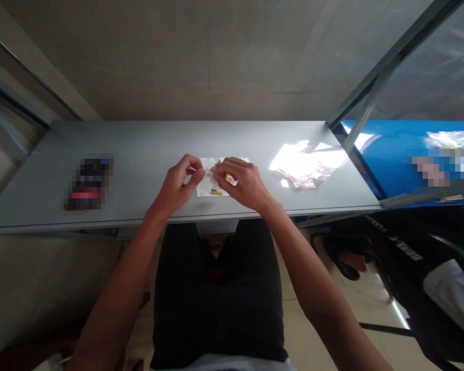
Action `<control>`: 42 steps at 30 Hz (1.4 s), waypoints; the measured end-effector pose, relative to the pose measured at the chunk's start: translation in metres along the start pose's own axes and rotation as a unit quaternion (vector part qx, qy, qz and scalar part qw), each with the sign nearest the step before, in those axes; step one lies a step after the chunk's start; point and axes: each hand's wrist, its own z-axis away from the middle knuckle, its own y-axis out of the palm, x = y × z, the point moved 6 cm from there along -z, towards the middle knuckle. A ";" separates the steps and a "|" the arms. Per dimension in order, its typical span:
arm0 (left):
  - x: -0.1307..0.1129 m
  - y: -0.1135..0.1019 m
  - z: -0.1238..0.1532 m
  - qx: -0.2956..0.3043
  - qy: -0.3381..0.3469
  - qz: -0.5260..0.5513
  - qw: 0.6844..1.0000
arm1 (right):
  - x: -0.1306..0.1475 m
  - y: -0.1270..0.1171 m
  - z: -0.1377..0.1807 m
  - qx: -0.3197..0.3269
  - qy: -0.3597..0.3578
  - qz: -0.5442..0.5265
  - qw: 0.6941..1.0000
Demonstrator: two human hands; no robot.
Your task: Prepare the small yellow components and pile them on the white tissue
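Observation:
A white sheet [201,189] lies on the grey table, and small yellow and dark pieces [216,192] rest on it. My left hand [181,180] is over the sheet's left edge, thumb and forefinger pinched together. Facing it, my right hand [243,181] covers much of the sheet's right side, its fingertips closed near the dark pieces. The two sets of fingertips are a short way apart. Whatever either pinch holds is too small to make out.
A blurred dark box-like thing [89,183] lies on the table's left. Shiny clear plastic bags [307,167] lie to the right. Beyond a metal frame post [365,111] is a blue table [394,170] with more bags [450,140]. A seated person in black is at far right.

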 end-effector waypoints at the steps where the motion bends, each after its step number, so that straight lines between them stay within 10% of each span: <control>1: -0.003 -0.002 -0.002 0.016 0.013 -0.028 0.999 | 0.002 -0.001 -0.001 0.007 -0.004 -0.004 1.000; 12: -0.023 -0.011 -0.003 0.095 0.072 -0.101 0.988 | 0.011 -0.003 -0.005 0.056 -0.054 -0.038 0.996; 32: -0.015 -0.014 0.019 -0.011 0.027 -0.016 0.999 | -0.001 -0.009 0.023 0.017 -0.045 -0.046 0.998; 42: -0.028 -0.008 0.011 0.076 0.069 -0.060 0.993 | 0.012 -0.005 0.023 0.098 -0.110 0.021 0.989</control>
